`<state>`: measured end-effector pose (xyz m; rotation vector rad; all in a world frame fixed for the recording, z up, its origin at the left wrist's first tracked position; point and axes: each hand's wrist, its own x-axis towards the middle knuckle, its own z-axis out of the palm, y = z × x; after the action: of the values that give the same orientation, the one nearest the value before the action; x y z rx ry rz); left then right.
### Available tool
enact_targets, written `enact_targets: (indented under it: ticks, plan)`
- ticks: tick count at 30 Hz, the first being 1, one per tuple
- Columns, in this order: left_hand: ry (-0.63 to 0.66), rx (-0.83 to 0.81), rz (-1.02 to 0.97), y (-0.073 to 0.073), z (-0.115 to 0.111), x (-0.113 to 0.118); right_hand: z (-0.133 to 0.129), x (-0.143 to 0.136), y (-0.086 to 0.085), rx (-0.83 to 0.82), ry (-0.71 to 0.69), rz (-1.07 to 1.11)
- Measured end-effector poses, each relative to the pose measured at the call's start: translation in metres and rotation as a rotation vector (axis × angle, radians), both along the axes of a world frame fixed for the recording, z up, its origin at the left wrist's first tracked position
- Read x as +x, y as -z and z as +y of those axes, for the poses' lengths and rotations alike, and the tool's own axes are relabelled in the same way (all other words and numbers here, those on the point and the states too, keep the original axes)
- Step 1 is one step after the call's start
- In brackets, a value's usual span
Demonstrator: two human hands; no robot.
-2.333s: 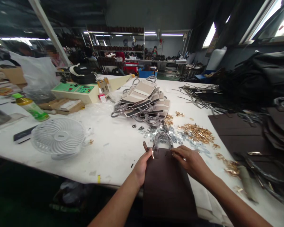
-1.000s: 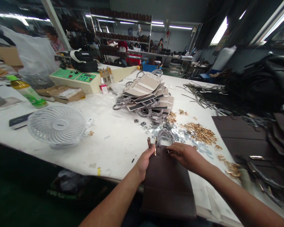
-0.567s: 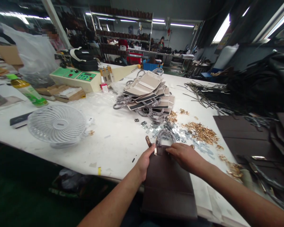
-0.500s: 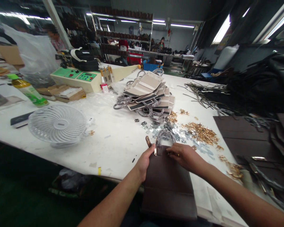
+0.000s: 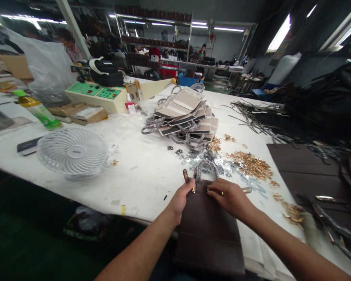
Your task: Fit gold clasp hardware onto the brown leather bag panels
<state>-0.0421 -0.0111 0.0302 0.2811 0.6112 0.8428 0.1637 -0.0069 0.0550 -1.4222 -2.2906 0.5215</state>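
Observation:
A dark brown bag panel (image 5: 210,226) stretches from the table edge toward my body. A plastic-wrapped handle (image 5: 207,168) loops up from its top edge. With its fingers closed, my left hand (image 5: 179,201) grips the panel's upper left edge, the thumb beside an upright gold metal strip (image 5: 194,186). A brown tab (image 5: 186,175) sticks up just beyond that thumb. My right hand (image 5: 228,195) is at the upper right of the panel, pinching a small shiny metal piece (image 5: 208,189) by the handle's right end. Another tab with a metallic sheen (image 5: 247,190) shows behind this hand.
Gold fasteners (image 5: 251,164) and silver plates (image 5: 193,158) lie scattered beyond the panel. Farther back is a stack of beige-backed panels (image 5: 184,107). A white fan (image 5: 76,152) lies at left, near a green-and-cream machine (image 5: 96,93). More brown panels (image 5: 292,168) lie at right.
My right fingers have drawn slightly back along the panel, and the small shiny piece at their tips shows more clearly. My left hand keeps its grip. The view has shifted slightly.

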Motion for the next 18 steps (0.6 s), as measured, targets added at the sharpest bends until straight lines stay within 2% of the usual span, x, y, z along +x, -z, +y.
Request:
enact_targets:
  ticks: [4,10,15,18]
  plan:
    - [0.005,0.003,0.007,0.001,0.001,0.000,-0.002,-0.007,0.001,0.038,0.023,-0.109]
    - [-0.008,0.026,-0.006,0.004,-0.002,0.001,-0.011,-0.005,0.005,0.049,0.083,0.078]
    - [0.011,-0.039,0.005,0.005,-0.001,0.002,-0.010,-0.017,-0.003,0.070,0.079,-0.238]
    - [0.048,-0.040,0.017,0.000,0.000,0.003,-0.006,-0.023,-0.006,0.049,0.103,-0.321]
